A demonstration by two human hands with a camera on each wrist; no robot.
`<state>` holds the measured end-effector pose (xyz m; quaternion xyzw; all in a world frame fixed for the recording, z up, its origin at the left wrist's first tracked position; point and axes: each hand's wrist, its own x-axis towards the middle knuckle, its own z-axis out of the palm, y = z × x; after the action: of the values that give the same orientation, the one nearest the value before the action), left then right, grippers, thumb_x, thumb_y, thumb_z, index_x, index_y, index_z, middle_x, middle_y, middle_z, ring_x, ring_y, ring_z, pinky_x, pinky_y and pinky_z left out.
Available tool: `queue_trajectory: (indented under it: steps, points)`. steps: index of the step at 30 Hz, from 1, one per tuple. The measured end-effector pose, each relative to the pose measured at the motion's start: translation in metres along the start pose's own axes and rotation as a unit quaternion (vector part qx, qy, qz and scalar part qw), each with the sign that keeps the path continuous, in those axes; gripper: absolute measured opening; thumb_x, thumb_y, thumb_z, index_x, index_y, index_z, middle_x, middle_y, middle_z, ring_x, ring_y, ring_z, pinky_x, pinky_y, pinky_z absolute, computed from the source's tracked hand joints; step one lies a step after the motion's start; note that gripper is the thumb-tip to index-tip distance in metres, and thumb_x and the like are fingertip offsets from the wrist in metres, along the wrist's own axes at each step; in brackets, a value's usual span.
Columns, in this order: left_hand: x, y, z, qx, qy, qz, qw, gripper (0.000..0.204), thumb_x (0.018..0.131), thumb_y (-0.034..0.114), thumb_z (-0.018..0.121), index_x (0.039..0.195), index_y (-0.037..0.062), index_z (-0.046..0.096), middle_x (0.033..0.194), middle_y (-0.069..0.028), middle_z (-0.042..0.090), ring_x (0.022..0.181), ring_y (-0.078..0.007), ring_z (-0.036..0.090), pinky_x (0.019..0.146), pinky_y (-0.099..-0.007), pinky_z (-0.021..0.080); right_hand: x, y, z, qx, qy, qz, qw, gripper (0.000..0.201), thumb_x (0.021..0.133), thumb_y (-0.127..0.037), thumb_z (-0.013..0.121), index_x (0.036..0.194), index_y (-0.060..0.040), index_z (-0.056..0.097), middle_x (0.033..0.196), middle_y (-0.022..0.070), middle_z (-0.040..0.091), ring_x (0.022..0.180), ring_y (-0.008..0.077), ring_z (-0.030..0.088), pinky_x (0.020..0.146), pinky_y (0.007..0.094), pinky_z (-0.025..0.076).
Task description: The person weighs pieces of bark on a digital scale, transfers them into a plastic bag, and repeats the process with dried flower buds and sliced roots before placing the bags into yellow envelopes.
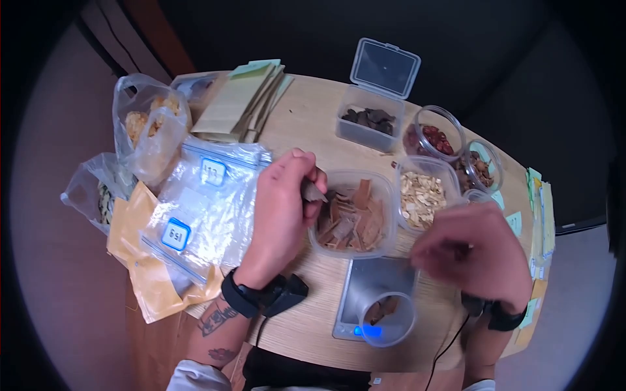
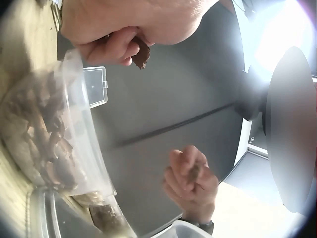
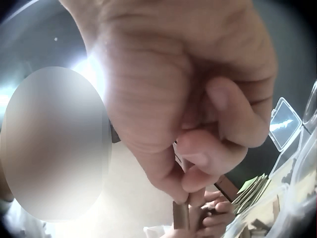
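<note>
In the head view my left hand grips a brown bark piece beside a clear tub of bark strips; the left wrist view shows this piece poking out from the curled fingers. My right hand, blurred, is raised right of the scale. From the right wrist, its thumb and fingertips pinch a narrow brown strip, with my left hand behind. On the scale's near edge stands a round clear cup with some brown pieces inside.
Behind and right are a tub of pale chips, an open-lidded box of dark pieces and jars of red and brown items. Leftward lie zip bags, yellow envelopes, knotted bags and paper packets.
</note>
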<state>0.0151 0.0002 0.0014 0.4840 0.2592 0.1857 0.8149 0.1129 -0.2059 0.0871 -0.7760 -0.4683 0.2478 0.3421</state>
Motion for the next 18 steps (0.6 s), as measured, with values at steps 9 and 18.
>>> queue_trajectory:
  steps: [9,18]
  points:
    - [-0.003,-0.002,0.002,0.06,-0.017,0.019,0.998,0.02,0.096,0.022,0.05,0.08,0.012,0.047,0.071,0.0007,0.049,0.05,-0.004,0.034,0.043,-0.0196,0.025,-0.051,-0.003,0.023,-0.12,-0.086,-0.039,0.988,0.005,0.087,-0.016,0.064,0.084,-0.0119,0.064,0.075,0.0058,0.061,0.067,0.0287,0.063,0.055,0.0396,0.047]
    - [-0.002,-0.006,-0.001,0.067,-0.032,0.039,0.996,0.021,0.096,0.023,0.054,0.079,0.0128,0.048,0.069,0.0012,0.051,0.049,-0.0038,0.035,0.043,-0.0203,0.024,-0.06,-0.009,0.029,-0.189,-0.027,-0.021,0.981,0.008,0.079,-0.015,0.075,0.081,-0.0093,0.07,0.074,0.007,0.066,0.065,0.0298,0.063,0.057,0.037,0.05]
